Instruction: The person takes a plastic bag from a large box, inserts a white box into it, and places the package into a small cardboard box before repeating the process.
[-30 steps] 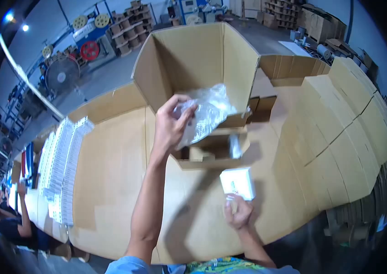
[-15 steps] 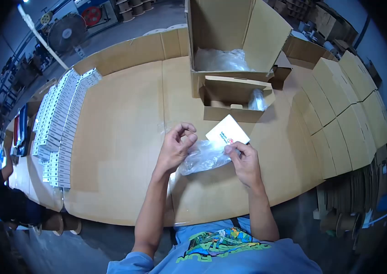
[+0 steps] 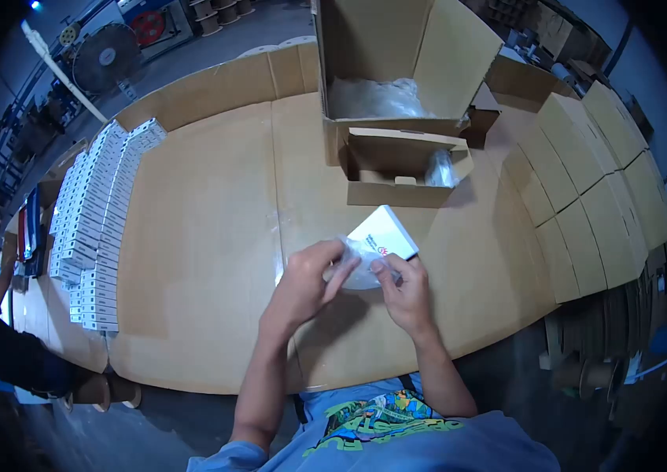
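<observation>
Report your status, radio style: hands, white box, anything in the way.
Left hand holding clear plastic bag. Right hand gripping white box and bag. Box's upper part uncovered. Nothing visibly blocking.

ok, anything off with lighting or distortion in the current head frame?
Head view: fisheye bows the front edge of the table, corners go black; head view: soft shadow on the cardboard below the left hand; head view: pale highlights on the clear bag against the white box; head view: co-worker at far left sinks into darkness.
</observation>
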Action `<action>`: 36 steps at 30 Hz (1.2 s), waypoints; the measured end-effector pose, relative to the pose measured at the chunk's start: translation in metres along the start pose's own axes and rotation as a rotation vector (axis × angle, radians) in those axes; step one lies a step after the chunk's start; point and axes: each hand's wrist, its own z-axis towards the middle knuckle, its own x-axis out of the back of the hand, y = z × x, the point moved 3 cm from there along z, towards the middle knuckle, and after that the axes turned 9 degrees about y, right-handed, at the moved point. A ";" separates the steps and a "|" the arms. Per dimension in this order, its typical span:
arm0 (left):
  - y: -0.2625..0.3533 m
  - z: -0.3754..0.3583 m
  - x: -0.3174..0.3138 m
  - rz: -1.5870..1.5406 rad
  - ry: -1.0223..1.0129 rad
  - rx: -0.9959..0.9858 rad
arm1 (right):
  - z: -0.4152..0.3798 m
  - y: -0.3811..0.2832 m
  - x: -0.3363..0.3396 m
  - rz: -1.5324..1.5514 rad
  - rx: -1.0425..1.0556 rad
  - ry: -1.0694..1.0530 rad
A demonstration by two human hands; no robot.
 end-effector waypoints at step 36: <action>-0.033 -0.050 -0.038 -0.643 0.137 0.558 | -0.028 0.018 0.007 0.057 -0.085 0.224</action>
